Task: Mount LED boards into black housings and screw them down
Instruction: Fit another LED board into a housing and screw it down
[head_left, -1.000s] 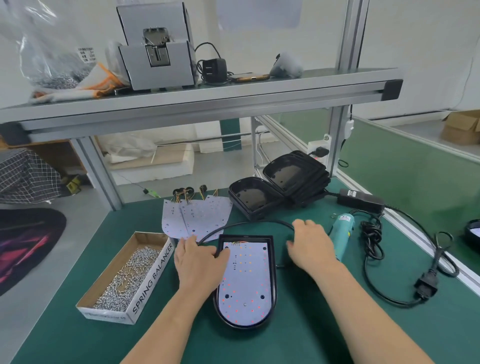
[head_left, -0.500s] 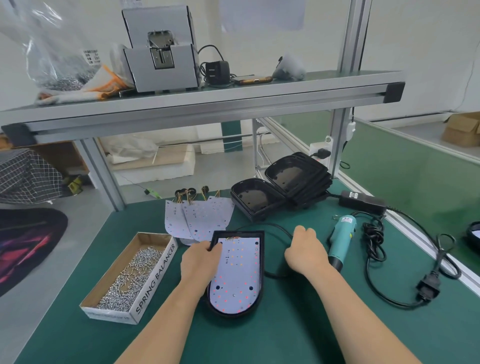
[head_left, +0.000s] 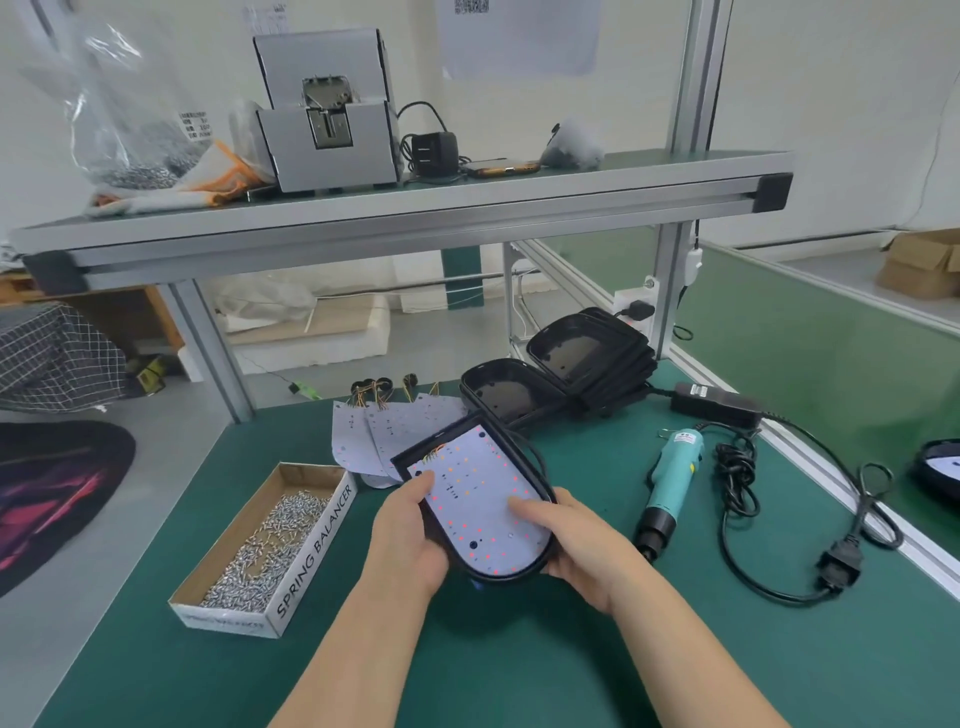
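Held item: black housing (head_left: 500, 578) with the LED board (head_left: 475, 512) seated inside, tilted above the green surface (head_left: 519, 667).
- My left hand (head_left: 410, 538) grips its left edge, thumb on the board.
- My right hand (head_left: 579, 553) grips its right edge, thumb also on the board.

On the surface:
- Left: cardboard box (head_left: 318, 551) of screws (head_left: 260, 540).
- Right: teal electric screwdriver (head_left: 671, 480), lying flat.
- Behind: loose LED boards (head_left: 358, 441) and a stack of empty housings (head_left: 576, 364).

Housing: black housing (head_left: 439, 439) with LED board (head_left: 480, 512) inside, held tilted.
Left hand (head_left: 410, 535): gripped the left edge, thumb on the board.
Right hand (head_left: 576, 551): gripped the right edge (thumb pressing the board).
Flanks: box of screws (head_left: 265, 545) left, teal electric screwdriver (head_left: 670, 478) right.
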